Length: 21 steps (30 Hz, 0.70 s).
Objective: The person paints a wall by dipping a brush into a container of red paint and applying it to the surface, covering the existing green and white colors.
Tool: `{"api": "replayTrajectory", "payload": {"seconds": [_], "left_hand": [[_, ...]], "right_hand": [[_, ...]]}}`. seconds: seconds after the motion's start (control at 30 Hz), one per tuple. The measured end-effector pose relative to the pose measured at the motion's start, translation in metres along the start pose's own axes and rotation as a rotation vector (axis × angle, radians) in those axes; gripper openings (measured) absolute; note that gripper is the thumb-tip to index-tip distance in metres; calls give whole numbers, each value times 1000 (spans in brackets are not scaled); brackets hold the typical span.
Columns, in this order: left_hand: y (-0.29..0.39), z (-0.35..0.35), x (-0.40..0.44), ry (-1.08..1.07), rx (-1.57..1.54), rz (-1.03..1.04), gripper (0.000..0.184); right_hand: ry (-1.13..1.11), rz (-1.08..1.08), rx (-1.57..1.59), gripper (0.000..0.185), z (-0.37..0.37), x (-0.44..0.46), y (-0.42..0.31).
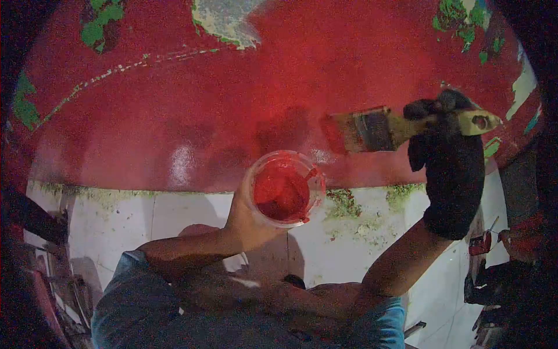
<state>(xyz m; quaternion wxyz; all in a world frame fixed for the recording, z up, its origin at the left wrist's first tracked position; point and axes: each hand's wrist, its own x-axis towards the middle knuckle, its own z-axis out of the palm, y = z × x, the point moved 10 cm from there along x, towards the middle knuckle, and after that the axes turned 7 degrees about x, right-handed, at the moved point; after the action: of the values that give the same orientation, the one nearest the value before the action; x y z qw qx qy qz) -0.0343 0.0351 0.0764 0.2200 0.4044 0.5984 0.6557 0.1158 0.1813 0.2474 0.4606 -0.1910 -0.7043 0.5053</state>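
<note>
My left hand (241, 212) is bare and wrapped round the side of a clear plastic cup (319, 195) of red paint (282, 189). Red smears mark the cup's rim. In my right hand (447, 145), which wears a black glove, a wide paintbrush (401, 128) is gripped by its pale wooden handle. The bristles point left and their tips are red. Behind both hands stands a large red-painted surface (232, 116). From this view I cannot tell whether the bristles touch it.
Peeled patches on the red surface show green paint (102, 26) and bare grey (224, 20). Below its lower edge lies a white tiled floor (192, 212) with greenish flecks. Dark objects (500, 282) crowd the right side, and more clutter (64, 285) stands at the left.
</note>
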Motion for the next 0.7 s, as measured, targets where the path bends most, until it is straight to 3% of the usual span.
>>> {"api": "replayTrajectory", "payload": {"seconds": [0.03,0.1,0.13,0.2,0.27,0.3,0.33,0.4,0.5,0.57,0.63,0.7], "left_hand": [[6,0,2,4,76,43,90],[18,1,4,11,229,128,91],[23,3,4,14,306,170,91],[20,6,2,16,387,210,92],[-10,7,2,1,89,82,92],[-13,10,1,-1,93,81,92],[-14,13,1,-11,99,86,92],[-15,17,1,-27,111,94,92],[-11,22,2,-36,122,95,92],[-15,31,2,-43,-111,-44,92],[-36,29,2,-61,-128,-129,92],[-45,29,2,-77,-145,-218,92]], "right_hand": [[0,5,2,25,-6,2,3],[-106,-165,-462,17,-6,4,-6],[-107,-160,-460,17,-8,5,-4],[-191,-76,0,20,-7,5,2],[-263,8,461,24,-5,3,5],[-295,48,692,26,-5,0,5],[-293,50,695,26,-9,0,6],[-177,-5,351,30,-26,2,9],[-104,-22,190,34,-32,1,7],[-31,-42,29,39,-39,-1,4],[4,-47,-49,42,-44,-2,6],[-23,-170,-331,50,-42,-3,-1]]}}
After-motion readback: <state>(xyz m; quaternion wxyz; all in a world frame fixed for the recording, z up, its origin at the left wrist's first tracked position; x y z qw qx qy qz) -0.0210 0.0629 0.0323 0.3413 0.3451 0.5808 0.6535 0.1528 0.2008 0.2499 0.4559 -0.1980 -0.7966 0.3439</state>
